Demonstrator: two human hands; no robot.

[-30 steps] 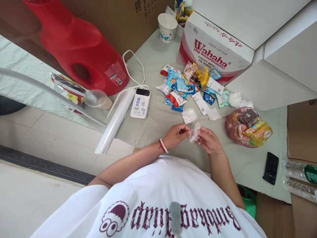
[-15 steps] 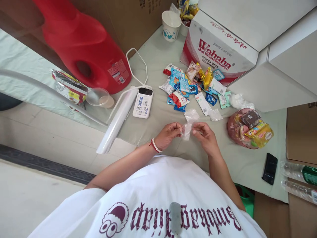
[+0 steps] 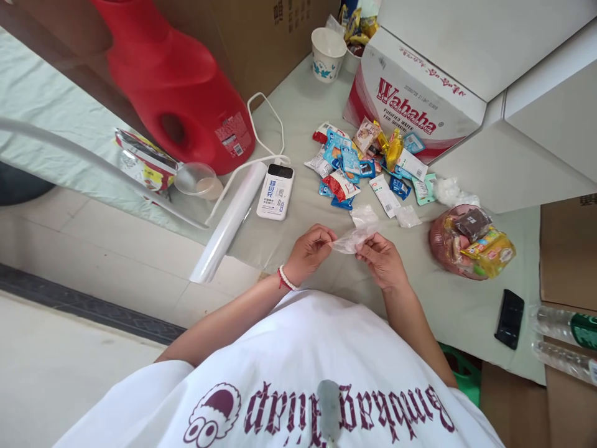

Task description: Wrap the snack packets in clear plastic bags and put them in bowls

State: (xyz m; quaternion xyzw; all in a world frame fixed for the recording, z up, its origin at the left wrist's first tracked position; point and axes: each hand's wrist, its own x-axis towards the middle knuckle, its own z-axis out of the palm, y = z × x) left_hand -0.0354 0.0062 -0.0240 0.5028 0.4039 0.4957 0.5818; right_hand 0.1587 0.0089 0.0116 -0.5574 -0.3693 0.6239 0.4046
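Observation:
My left hand pinches one end of a thin, clear plastic bag, and my right hand grips its other end. The bag is stretched out sideways between my fingertips, above the cloth-covered table. Just beyond it lies another crumpled piece of clear plastic. A pile of small wrapped snacks in blue, red, white and gold packets lies farther back. To the right of my right hand stands a pink bowl holding more wrapped snacks.
At left are a large red jug, a white power bank with a cable, a plastic roll and a clear cup. A Wahaha carton and paper cup stand behind. A black phone lies right.
My hands have drawn slightly apart, the left one moving left. The plastic bag, bunched up before, is now pulled out lengthwise between them. The view has shifted slightly.

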